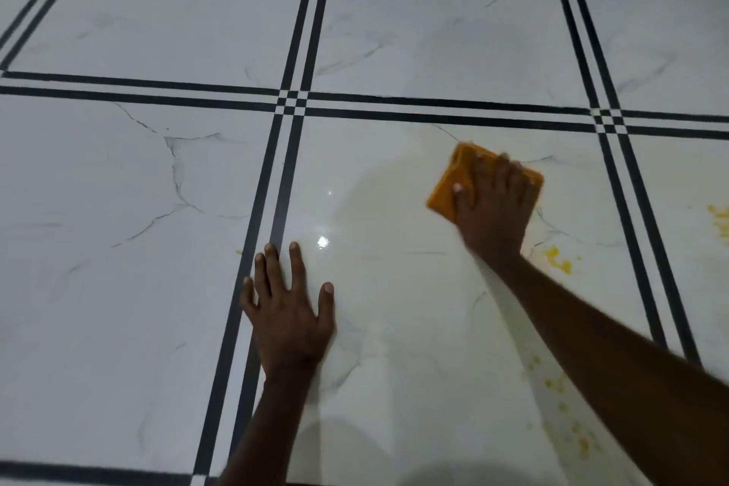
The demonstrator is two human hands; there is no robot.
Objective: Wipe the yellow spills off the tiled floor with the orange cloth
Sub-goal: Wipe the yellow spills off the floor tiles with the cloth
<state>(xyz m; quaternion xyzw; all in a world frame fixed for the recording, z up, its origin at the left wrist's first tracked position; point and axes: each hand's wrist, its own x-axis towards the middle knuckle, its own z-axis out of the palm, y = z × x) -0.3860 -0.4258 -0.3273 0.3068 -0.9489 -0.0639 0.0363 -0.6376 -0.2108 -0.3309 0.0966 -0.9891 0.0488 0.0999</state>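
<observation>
Here, right hand flat on orange cloth, long axis upper-right, left hand spread on floor

No text, label, brand, number or sign can be read anywhere in this view.

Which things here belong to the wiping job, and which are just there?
Job: orange cloth under the right hand; yellow spills beside that wrist, more at the right edge; tiled floor.
Just there: left hand, flat on the tile; black tile borders.
</observation>
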